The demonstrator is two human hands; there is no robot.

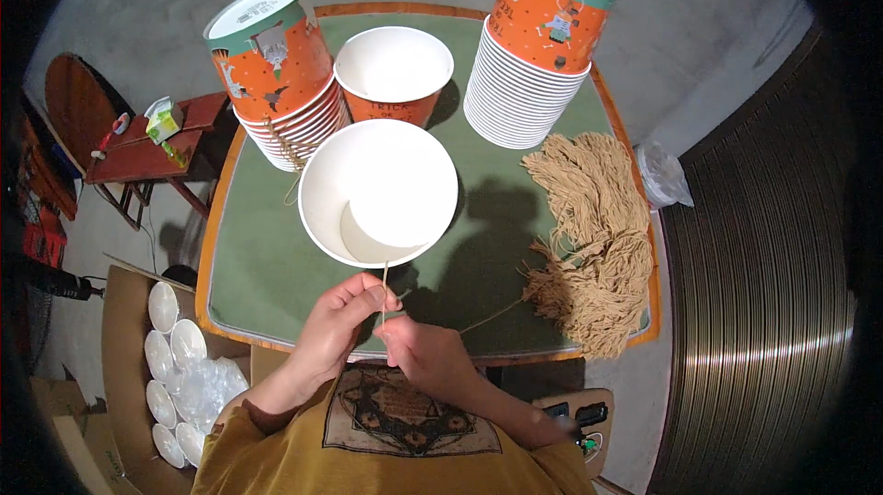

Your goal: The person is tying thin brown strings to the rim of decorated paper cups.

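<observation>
Left grip: the bare left hand [345, 313] is pinching a thin tan cord [384, 293] between thumb and forefinger, leaving next to no gap.
Right grip: the bare right hand [418, 345] is bunching its fingertips on the same cord, just below and right.
Cord: its upper end is reaching the near rim of a white-lined, round paper bucket [377, 196]; whether it is passing through the wall, cannot tell.
Slip risk: the pinch is taking in little cord, so a loose thumb could be dropping it.
Snag risk: a strand is trailing right toward a shaggy tan cord pile [593, 219]; a hard pull could be dragging tangles along.
Tip risk: tugging at the rim could be rocking the bucket.
Near edge: the orange wooden border of the green tabletop [267, 283] is running just under the wrists.
Open room: bare green is lying left of the hands; the far side is crowding with an orange left stack [276, 63] and bucket [395, 72].
</observation>
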